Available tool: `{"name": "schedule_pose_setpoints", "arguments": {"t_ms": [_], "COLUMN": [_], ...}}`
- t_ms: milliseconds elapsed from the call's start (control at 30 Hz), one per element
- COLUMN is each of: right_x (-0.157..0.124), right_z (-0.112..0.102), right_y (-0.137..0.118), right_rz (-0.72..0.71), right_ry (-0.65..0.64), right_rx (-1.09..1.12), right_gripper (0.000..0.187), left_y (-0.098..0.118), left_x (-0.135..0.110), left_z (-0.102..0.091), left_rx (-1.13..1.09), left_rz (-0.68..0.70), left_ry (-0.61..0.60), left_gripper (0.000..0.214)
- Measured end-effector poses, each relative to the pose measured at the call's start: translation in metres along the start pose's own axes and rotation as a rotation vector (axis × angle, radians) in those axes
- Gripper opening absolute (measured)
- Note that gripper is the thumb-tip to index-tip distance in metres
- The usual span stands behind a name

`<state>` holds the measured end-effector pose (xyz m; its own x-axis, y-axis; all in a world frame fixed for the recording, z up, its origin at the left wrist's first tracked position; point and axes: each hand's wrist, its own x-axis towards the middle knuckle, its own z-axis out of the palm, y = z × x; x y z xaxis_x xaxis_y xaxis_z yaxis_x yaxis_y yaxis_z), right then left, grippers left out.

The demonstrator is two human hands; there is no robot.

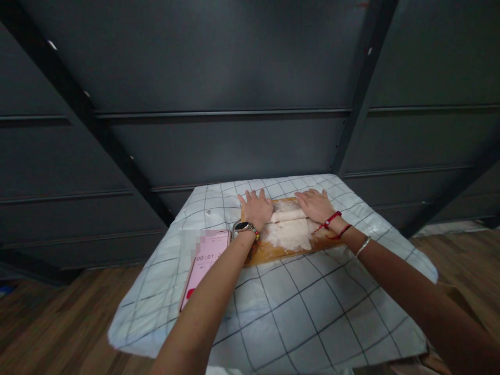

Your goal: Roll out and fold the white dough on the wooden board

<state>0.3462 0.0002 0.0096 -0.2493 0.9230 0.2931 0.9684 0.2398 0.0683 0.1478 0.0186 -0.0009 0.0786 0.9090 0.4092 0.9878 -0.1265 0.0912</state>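
A pale, floury sheet of dough (289, 235) lies on an orange-brown board (275, 254). Across the sheet's far part runs a pale cylinder (288, 215); I cannot tell whether it is a rolling pin or rolled-up dough. My left hand (258, 207) lies palm down over the cylinder's left end, fingers spread and stretched forward. Over the right end rests my right hand (315, 205), its fingers extended and pointing inward. Both palms hide the cylinder's ends. White powder is smeared on the board around the dough.
A phone (207, 265) showing a running timer lies left of the board, partly behind my left forearm. A white checked cloth (289, 302) covers the table. Dark grey panels (242, 151) stand behind it, and wooden floor (461, 250) shows at both sides.
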Motion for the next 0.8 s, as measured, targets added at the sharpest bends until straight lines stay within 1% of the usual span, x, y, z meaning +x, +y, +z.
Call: {"name": "schedule_pose_setpoints", "arguments": {"t_ms": [67,267,467,567,700,800], "right_x": [-0.011,-0.036,-0.049,-0.057,-0.070,-0.083], "right_z": [-0.004,-0.015,-0.013,-0.013,-0.015,-0.016], "right_y": [-0.004,-0.011,-0.012,-0.014,-0.018,-0.021], "right_rz": [-0.027,-0.036,-0.043,-0.024,-0.010,-0.010], "right_ry": [0.006,-0.019,0.026,0.025,0.012,0.008], "right_rx": [-0.029,-0.046,-0.013,0.005,0.029,0.007], "right_gripper": [0.048,0.050,0.048,0.048,0.048,0.049], "left_y": [0.002,0.006,0.009,0.011,0.012,0.013], "left_x": [-0.010,-0.032,-0.043,-0.050,-0.060,-0.069], "left_z": [-0.004,-0.013,-0.018,-0.022,-0.028,-0.035], "left_rx": [0.012,0.023,0.031,0.028,0.000,-0.021], "left_rz": [0.012,-0.020,0.004,0.011,0.014,0.020], "left_ry": [0.002,-0.068,-0.046,-0.026,-0.067,-0.102], "left_gripper": [0.054,0.055,0.055,0.055,0.056,0.056]}}
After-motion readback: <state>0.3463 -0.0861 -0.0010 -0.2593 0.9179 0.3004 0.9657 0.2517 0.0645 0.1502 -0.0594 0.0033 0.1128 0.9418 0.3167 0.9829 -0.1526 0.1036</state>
